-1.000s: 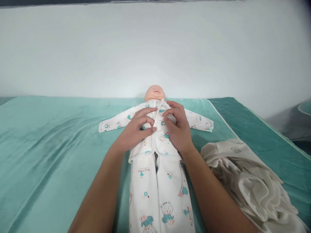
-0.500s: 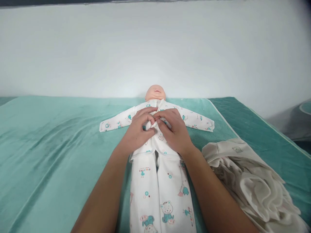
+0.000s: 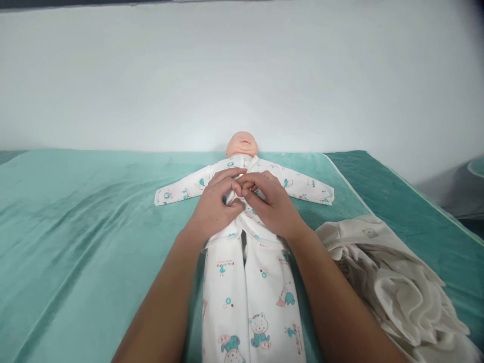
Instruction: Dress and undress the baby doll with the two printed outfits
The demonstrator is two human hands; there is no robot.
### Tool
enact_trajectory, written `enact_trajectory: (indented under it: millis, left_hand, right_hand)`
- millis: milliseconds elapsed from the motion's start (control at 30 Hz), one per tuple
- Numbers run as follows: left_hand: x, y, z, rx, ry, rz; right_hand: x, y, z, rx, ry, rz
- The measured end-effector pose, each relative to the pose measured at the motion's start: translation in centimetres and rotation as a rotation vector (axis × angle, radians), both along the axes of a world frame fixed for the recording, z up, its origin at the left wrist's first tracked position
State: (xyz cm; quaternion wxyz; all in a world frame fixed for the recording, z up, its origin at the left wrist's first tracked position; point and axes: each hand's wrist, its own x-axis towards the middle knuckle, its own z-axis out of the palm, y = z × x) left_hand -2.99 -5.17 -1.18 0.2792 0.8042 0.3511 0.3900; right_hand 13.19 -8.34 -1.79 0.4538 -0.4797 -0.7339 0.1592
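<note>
A baby doll (image 3: 242,143) lies on its back, dressed in a white printed jacket (image 3: 310,189) with both sleeves spread sideways. White printed pants (image 3: 227,282) cover its legs and reach the bottom of the view. Over the doll's chest, my left hand (image 3: 219,199) pinches the jacket's front edge near the middle. My right hand (image 3: 268,199) pinches the same front opening from the other side, its fingertips meeting those of the left. Whatever fastening lies between the fingertips is hidden. Below my hands the jacket's hem parts in a small gap.
A crumpled heap of white cloth (image 3: 401,297) lies at the right beside my forearm. Light green blanket (image 3: 94,227) spreads under the doll, with a darker green one (image 3: 408,206) at the right. A white wall (image 3: 242,70) rises behind the doll's head.
My hands stay at the jacket's front, with only small shifts of the fingers. The jacket's lower front has shifted slightly, and the collar edges look a little different.
</note>
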Motion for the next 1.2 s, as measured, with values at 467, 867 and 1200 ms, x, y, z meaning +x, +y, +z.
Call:
enact_trajectory:
  millis: [467, 867, 1200]
  left_hand:
    - [-2.2, 0.7, 1.2, -0.234, 0.040, -0.194]
    - [-2.4, 0.9, 0.9, -0.205, 0.110, -0.194]
    - [-2.1, 0.9, 0.6, -0.182, 0.064, -0.197]
  right_hand:
    - [1.5, -0.1, -0.1, -0.047, 0.060, 0.153]
    - [1.4, 0.0, -0.3, -0.063, 0.035, 0.133]
    - [1.3, 0.1, -0.2, -0.046, -0.036, 0.141]
